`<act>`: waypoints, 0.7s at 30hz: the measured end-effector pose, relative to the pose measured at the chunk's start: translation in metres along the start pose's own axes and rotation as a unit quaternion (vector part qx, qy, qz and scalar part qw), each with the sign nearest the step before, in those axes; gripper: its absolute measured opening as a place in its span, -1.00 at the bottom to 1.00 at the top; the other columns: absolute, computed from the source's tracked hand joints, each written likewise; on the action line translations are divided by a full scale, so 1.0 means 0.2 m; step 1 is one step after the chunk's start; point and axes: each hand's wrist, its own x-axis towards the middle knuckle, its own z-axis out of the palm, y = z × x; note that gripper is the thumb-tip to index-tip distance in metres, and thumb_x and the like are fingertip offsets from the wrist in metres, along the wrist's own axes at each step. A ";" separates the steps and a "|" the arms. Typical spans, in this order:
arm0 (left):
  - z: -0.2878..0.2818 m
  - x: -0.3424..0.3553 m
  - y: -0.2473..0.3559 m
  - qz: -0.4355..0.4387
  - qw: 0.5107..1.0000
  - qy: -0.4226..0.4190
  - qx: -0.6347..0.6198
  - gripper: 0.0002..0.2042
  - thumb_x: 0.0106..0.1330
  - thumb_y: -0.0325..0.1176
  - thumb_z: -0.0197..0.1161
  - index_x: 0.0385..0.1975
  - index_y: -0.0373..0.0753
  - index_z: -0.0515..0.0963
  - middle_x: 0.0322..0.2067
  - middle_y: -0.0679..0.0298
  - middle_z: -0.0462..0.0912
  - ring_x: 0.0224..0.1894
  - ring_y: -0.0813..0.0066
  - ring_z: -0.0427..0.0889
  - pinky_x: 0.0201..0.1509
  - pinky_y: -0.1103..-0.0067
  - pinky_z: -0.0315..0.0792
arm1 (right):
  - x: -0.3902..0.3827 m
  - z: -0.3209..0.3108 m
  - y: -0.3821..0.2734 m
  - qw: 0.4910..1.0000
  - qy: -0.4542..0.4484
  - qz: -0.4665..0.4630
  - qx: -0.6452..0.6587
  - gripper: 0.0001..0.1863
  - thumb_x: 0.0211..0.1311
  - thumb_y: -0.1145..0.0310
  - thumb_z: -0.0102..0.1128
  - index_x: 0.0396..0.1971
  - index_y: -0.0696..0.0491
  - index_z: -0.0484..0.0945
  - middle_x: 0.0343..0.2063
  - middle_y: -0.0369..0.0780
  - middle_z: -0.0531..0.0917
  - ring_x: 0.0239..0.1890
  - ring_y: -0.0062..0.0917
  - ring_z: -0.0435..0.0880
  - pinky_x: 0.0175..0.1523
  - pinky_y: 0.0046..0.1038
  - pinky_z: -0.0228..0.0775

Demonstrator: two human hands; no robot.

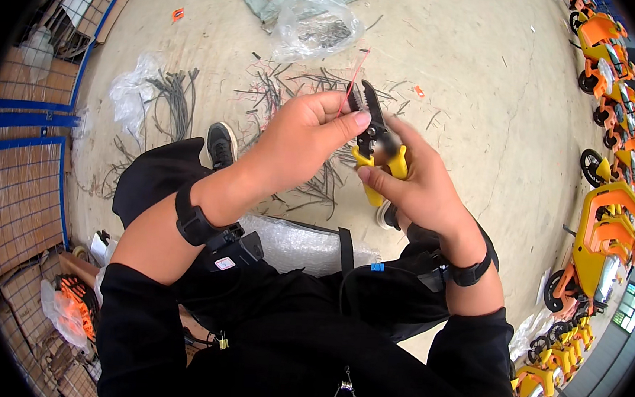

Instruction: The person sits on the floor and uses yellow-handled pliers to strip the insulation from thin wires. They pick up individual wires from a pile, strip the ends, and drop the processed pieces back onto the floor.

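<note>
While a thin red wire (354,78) rises beside the black-headed, yellow-handled wire stripper (372,135), my left hand (296,138) pinches the wire, my right hand (421,180) encloses the handles (398,163), and dark grey cables (176,105) lie on the pale floor (498,86).

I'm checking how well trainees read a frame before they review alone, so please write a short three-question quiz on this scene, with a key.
1. Multiple choice: what colour are the handles of the plier-like tool in the right hand?
A) red
B) yellow
C) blue

2. True or false: the left hand hangs down by the person's side, away from the tool.

3. Short answer: on which side of the picture do the yellow-and-orange vehicles stand?

Key:
1. B, yellow.
2. False: its fingertips are up at the tool's head, beside a thin red wire.
3. The right side.
</note>
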 end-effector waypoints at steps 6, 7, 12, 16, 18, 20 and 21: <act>0.01 0.00 0.01 -0.013 0.999 -0.003 0.051 -0.73 0.42 -0.21 0.16 -0.32 -0.33 0.59 -0.52 0.46 0.53 -0.44 0.78 0.35 -0.37 0.71 0.29 | 0.01 -0.06 -0.01 0.971 -0.204 0.074 0.098 -0.57 0.41 0.17 0.08 0.08 0.19 0.45 -0.28 -0.24 0.63 -0.20 -0.62 0.56 -0.10 -0.51 0.45; 0.01 0.00 0.02 -0.016 0.998 0.000 0.068 -0.72 0.42 -0.20 0.15 -0.32 -0.33 0.59 -0.52 0.46 0.52 -0.45 0.78 0.34 -0.37 0.72 0.27 | 0.01 -0.05 0.02 0.967 -0.215 0.061 0.124 -0.58 0.46 0.14 0.01 0.06 0.18 0.47 -0.27 -0.24 0.63 -0.19 -0.62 0.57 -0.09 -0.50 0.45; -0.03 0.00 0.06 0.073 0.996 0.047 0.009 -0.73 0.48 -0.20 0.07 -0.15 -0.29 0.57 -0.57 0.57 0.40 -0.61 0.87 0.21 -0.56 0.81 0.08 | -0.01 -0.03 0.05 0.919 -0.206 0.070 0.328 -0.45 0.49 0.02 -0.12 0.20 0.18 0.36 -0.08 -0.18 0.61 -0.06 -0.48 0.60 0.06 -0.40 0.44; -0.08 -0.01 0.10 0.121 0.975 0.082 0.167 -0.75 0.46 -0.24 0.08 -0.26 -0.29 0.60 -0.56 0.54 0.44 -0.54 0.83 0.30 -0.48 0.78 0.19 | -0.01 -0.04 0.03 0.927 -0.174 0.039 0.331 -0.40 0.50 0.01 -0.16 0.30 0.16 0.24 0.06 -0.14 0.55 0.08 -0.43 0.56 0.16 -0.38 0.39; -0.08 -0.03 0.11 0.133 0.966 0.091 0.203 -0.77 0.44 -0.27 0.10 -0.30 -0.30 0.60 -0.57 0.53 0.45 -0.51 0.82 0.32 -0.44 0.75 0.22 | 0.00 -0.03 0.02 0.939 -0.163 0.031 0.303 -0.40 0.50 0.00 -0.18 0.31 0.16 0.23 0.08 -0.14 0.54 0.11 -0.42 0.53 0.17 -0.37 0.38; -0.08 -0.04 0.11 0.124 0.963 0.090 0.223 -0.79 0.43 -0.30 0.12 -0.32 -0.32 0.60 -0.58 0.52 0.46 -0.49 0.81 0.32 -0.43 0.74 0.23 | 0.00 -0.03 0.02 0.946 -0.157 0.028 0.282 -0.39 0.50 0.02 -0.17 0.33 0.16 0.18 0.10 -0.13 0.52 0.13 -0.41 0.51 0.19 -0.35 0.35; -0.07 -0.04 0.11 0.109 0.964 0.087 0.225 -0.79 0.42 -0.31 0.12 -0.32 -0.33 0.60 -0.59 0.51 0.46 -0.49 0.81 0.32 -0.43 0.73 0.23 | 0.01 -0.03 0.02 0.948 -0.157 0.030 0.275 -0.38 0.50 0.05 -0.16 0.36 0.16 0.13 0.10 -0.12 0.50 0.14 -0.39 0.51 0.21 -0.33 0.34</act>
